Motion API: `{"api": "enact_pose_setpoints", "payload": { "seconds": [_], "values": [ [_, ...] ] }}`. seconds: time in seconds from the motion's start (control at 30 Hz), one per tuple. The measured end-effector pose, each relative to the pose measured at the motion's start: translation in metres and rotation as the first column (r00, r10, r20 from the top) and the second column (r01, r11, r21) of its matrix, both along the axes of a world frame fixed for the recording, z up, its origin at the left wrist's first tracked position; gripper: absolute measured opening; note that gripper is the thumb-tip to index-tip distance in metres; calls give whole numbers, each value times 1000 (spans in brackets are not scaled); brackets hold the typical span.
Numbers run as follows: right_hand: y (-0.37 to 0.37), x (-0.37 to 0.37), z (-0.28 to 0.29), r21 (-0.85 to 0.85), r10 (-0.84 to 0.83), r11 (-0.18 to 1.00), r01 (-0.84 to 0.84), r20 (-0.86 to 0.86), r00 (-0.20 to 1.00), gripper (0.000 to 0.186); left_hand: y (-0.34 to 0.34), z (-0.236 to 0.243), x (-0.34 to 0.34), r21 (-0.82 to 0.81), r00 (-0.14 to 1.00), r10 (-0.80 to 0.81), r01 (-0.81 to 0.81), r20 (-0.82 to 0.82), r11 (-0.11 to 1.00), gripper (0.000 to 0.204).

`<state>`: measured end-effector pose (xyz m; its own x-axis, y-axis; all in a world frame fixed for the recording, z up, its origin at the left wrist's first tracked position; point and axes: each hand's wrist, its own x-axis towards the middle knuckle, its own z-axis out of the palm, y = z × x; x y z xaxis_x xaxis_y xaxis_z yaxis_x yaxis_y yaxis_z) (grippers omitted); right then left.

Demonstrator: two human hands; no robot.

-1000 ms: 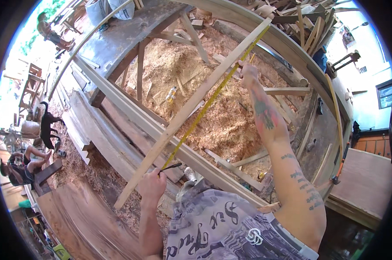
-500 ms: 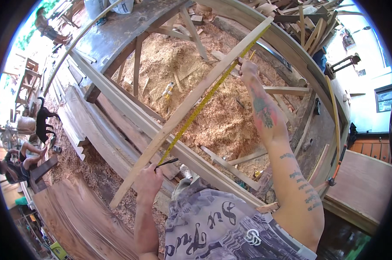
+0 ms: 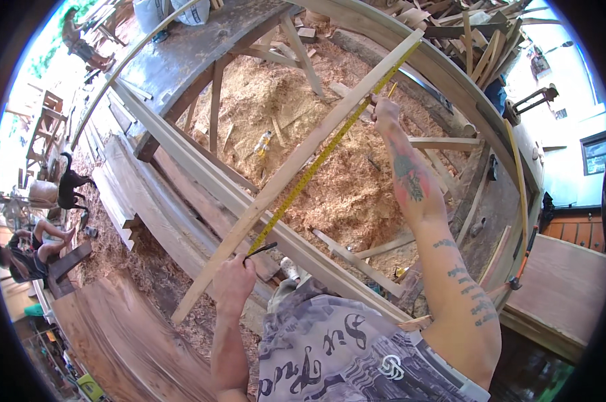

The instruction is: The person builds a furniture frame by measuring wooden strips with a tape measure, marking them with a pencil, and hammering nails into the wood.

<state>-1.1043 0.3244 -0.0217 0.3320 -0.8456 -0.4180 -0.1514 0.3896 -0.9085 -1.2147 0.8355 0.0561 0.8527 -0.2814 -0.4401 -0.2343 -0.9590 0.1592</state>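
Observation:
A long pale wooden board (image 3: 296,175) lies slantwise across two wooden rails. Along its right edge runs the yellow blade of a tape measure (image 3: 308,172), stretched from my left hand up to the board's far end. My left hand (image 3: 233,280) is closed at the blade's near end, beside the board; a thin black piece (image 3: 263,248) sticks out of its fingers. The tape's case, if there, is hidden in that hand. Further up, my right hand (image 3: 385,114) is closed next to blade and board, with a thin yellow stick like a pencil (image 3: 392,88) poking out of it.
Below the board is a heap of wood shavings (image 3: 343,194) within a timber frame. Rails (image 3: 202,167) cross at the left. A hammer (image 3: 515,281) lies at the right, and scrap wood (image 3: 477,47) is piled far right. Two people and a black dog (image 3: 72,182) are at the left.
My hands keep their hold, and the board and tape stay almost where they were. The view has shifted slightly.

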Motion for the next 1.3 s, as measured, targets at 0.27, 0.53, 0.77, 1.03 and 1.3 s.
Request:
{"api": "enact_pose_setpoints", "payload": {
  "seconds": [0.27, 0.53, 0.77, 1.03, 1.3],
  "values": [
    [-64, -16, -36, -408, 258, 876, -258, -58, 965, 17, -8, -9, 0, -72, 998, 8, -3, 63, 997, 31],
    [-63, -2, -48, 75, 229, 970, -230, 29, 973, 20, -17, -11, -4, 47, 986, -50, 43, 157, 998, 29],
    [-58, -6, -38, 101, 315, 937, -335, 171, 934, 10, -25, -17, -6, 114, 981, -44, 22, 191, 993, 27],
    [-35, -22, -28, -347, 127, 933, -93, 75, 989, 26, -35, -12, -2, 101, 983, -24, 6, 180, 995, 22],
    [133, -78, 16, -667, 766, 600, -442, 321, 556, 48, -39, -14, -2, 106, 982, 1, -22, 188, 994, 21]
  ]
}}
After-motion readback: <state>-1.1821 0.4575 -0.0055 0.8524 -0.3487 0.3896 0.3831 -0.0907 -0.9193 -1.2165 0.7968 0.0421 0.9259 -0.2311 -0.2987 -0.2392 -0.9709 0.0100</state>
